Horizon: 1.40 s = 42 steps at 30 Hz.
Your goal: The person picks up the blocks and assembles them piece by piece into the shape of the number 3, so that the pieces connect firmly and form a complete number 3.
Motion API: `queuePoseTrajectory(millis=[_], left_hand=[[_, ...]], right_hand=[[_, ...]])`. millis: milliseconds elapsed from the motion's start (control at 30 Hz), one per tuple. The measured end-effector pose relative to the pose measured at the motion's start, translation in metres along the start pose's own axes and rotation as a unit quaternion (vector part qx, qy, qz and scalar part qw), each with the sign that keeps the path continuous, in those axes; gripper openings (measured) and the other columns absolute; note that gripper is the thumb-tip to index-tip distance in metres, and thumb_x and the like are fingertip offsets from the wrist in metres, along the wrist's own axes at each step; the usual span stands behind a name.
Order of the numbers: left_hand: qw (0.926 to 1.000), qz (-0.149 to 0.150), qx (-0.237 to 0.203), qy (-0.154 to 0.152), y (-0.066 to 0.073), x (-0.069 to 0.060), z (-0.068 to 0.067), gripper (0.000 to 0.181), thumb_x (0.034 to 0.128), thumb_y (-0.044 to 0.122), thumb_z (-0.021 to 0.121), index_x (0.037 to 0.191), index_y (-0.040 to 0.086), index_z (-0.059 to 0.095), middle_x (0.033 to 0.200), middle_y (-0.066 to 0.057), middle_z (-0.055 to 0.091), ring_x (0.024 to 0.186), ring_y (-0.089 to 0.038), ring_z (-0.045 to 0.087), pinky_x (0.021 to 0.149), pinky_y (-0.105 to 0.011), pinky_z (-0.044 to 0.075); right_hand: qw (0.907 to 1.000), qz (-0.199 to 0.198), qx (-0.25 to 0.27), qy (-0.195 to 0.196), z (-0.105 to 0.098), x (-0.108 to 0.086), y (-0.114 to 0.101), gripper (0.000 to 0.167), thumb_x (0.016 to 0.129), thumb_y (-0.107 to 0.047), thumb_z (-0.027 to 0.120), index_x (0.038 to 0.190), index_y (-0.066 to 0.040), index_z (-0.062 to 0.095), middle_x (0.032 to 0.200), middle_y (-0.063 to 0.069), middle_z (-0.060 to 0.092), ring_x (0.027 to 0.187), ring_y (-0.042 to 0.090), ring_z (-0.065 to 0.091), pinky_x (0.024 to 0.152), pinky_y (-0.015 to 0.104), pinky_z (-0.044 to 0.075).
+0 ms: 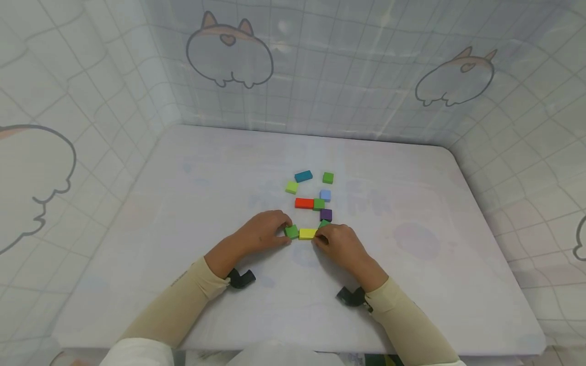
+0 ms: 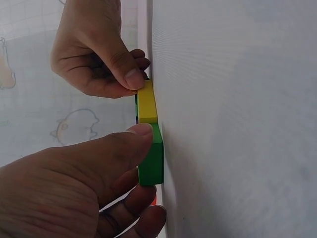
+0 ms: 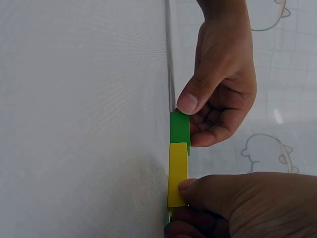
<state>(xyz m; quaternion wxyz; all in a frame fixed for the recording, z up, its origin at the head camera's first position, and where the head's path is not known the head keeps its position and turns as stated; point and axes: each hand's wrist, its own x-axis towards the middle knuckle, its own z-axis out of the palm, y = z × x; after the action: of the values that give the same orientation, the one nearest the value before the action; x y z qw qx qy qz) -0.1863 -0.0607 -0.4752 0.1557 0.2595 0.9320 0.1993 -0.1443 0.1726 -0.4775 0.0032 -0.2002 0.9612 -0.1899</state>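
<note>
- A white table seen from above; clock directions centre on the bright yellow rectangular block, with twelve pointing away from the person.
- The yellow rectangular block lies near the table's middle, its right end pinched by the person's right hand, fingers clamped on it from three o'clock.
- At nine o'clock, touching the yellow block, sits a green square-faced block; the left hand is clamped on it, thumb and fingers on opposite sides.
- At two o'clock, partly hidden by the right hand, is another green block, with a dark purple block just beyond it.
- At twelve o'clock lies a red rectangular block, touching a third green block at its right end; farther out is a teal rectangular block.
- Toward one o'clock are a light blue block and, farther, a fourth green block.
- Toward eleven o'clock is a lime block.
- Beige sleeves cover both forearms.
</note>
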Motion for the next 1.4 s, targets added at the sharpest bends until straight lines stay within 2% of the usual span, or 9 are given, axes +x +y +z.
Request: queuePoseTrajectory(millis=[633, 1133, 1400], left_hand=[[0.9997, 0.022, 0.008, 0.006, -0.0002, -0.0017, -0.0014, 0.039, 0.0873, 0.032, 0.077, 0.119, 0.014, 0.065, 0.105, 0.006, 0.063, 0.096, -0.011, 0.054, 0.094, -0.033, 0.048], [1.0000, 0.001, -0.005, -0.007, -0.0012, -0.0002, -0.0003, 0.044, 0.0870, 0.034, 0.077, 0.123, 0.014, 0.064, 0.110, 0.006, 0.063, 0.100, -0.011, 0.055, 0.097, -0.034, 0.048], [0.9998, -0.007, -0.016, 0.006, -0.0034, -0.0039, -0.0020, 0.046, 0.0893, 0.040, 0.073, 0.126, 0.013, 0.062, 0.111, 0.005, 0.063, 0.102, -0.011, 0.057, 0.095, -0.033, 0.050]], right_hand=[[1.0000, 0.005, 0.002, -0.005, -0.0019, 0.0009, -0.0009, 0.014, 0.087, -0.021, 0.078, 0.099, -0.014, 0.079, 0.083, -0.005, 0.073, 0.070, 0.005, 0.060, 0.078, 0.025, 0.057], [0.9999, -0.011, -0.008, 0.005, 0.0001, 0.0005, 0.0003, 0.013, 0.087, -0.021, 0.078, 0.098, -0.014, 0.079, 0.083, -0.005, 0.074, 0.070, 0.004, 0.061, 0.077, 0.023, 0.056], [0.9997, -0.018, -0.008, 0.017, -0.0046, -0.0013, 0.0017, 0.012, 0.087, -0.021, 0.078, 0.096, -0.015, 0.079, 0.081, -0.005, 0.073, 0.068, 0.005, 0.060, 0.075, 0.024, 0.057]])
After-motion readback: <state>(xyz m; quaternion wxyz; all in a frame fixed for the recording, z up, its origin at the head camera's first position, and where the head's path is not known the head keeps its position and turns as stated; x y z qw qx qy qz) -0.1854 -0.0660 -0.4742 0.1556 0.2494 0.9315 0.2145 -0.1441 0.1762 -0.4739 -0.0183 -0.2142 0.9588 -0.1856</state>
